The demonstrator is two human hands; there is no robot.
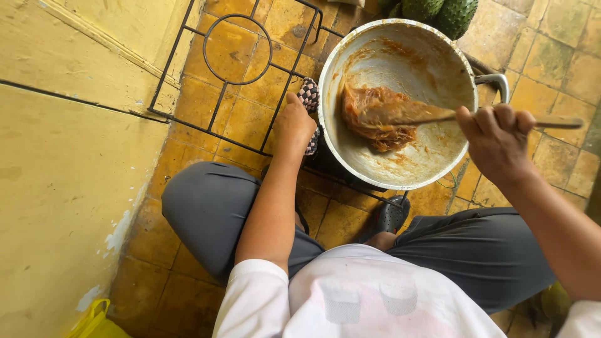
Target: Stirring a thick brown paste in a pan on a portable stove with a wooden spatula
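A large metal pot (pixel 438 50) sits on a black wire stand on the floor, holding a lump of brown paste (pixel 379 116). My right hand (pixel 498 141) grips a long wooden spoon (pixel 432 117) whose blade is pushed into the paste. At the pot's left rim, my left hand (pixel 294 125) holds a checkered cloth pad (pixel 308 95). I am crouched over the pot, knees in grey trousers on either side.
A black wire grate (pixel 231 69) lies on the yellow tiled floor beside a yellow wall (pixel 62 175). Green spiky fruits (pixel 438 11) rest behind the pot. A yellow bag corner (pixel 94 322) shows at bottom left.
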